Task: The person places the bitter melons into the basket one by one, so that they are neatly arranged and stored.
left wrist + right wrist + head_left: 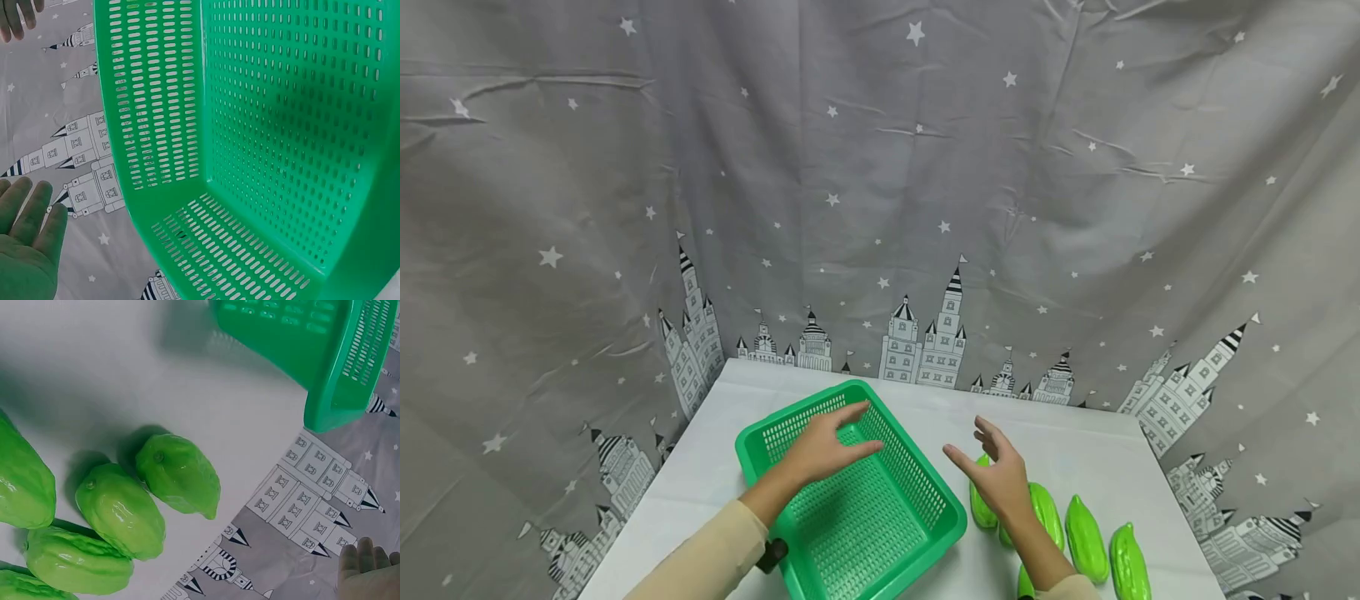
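Over the green plastic basket [951, 533] my left hand [822, 448] hangs in the air, its fingers and thumb spread and nothing held. The basket has slotted walls and a perforated floor, and nothing lies inside it. My right hand [998, 477] is raised to the right of the basket, thumb apart from loosely bent fingers, also holding nothing. Under and beside the right hand lie several glossy, ridged green gourd-like pieces [1086, 540] on the white table. My right forearm partly hides some of them. In the right wrist view, one pointed green piece [178, 475] lies nearest the basket.
The white tabletop [917, 412] carries the basket on the left and the green pieces on the right. Behind it hangs a grey curtain [865, 233] printed with stars and castles. A small black object [772, 555] shows at my left wrist.
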A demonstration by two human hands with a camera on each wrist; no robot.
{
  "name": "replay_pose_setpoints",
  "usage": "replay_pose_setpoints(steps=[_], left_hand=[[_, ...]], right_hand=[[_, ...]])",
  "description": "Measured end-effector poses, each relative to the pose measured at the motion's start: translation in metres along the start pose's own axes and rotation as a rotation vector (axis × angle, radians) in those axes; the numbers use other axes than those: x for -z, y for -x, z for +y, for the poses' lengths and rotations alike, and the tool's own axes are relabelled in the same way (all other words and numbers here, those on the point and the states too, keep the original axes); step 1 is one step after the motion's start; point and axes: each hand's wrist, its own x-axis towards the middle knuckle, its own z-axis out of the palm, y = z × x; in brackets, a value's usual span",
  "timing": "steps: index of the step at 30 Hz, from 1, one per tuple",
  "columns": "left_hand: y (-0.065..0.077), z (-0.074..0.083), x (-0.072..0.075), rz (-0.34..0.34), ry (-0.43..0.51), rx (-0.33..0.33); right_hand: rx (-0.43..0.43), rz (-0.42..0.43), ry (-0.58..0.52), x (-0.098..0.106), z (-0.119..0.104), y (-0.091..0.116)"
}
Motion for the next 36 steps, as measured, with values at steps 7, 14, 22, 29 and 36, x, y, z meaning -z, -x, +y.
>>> replay_pose_setpoints(steps=[7,14,22,29,36], left_hand=[[0.002,-0.016,0.01,0.033,0.008,0.042],[0.007,-0.045,0.029,0.072,-0.049,0.084],[0.014,-0.074,0.052,0.162,-0.115,0.15],[0.021,-0.101,0.065,0.186,-0.175,0.229],[0.026,-0.125,0.064,0.167,-0.208,0.314]], right_hand=[[-0.031,0.014,-0.018,0.011,0.01,0.003],[-0.102,0.047,0.005,0.039,0.032,0.01],[-0.193,0.122,0.062,0.07,0.055,0.02],[-0.251,0.187,0.074,0.091,0.075,0.03],[-0.383,0.243,0.13,0.117,0.098,0.047]])
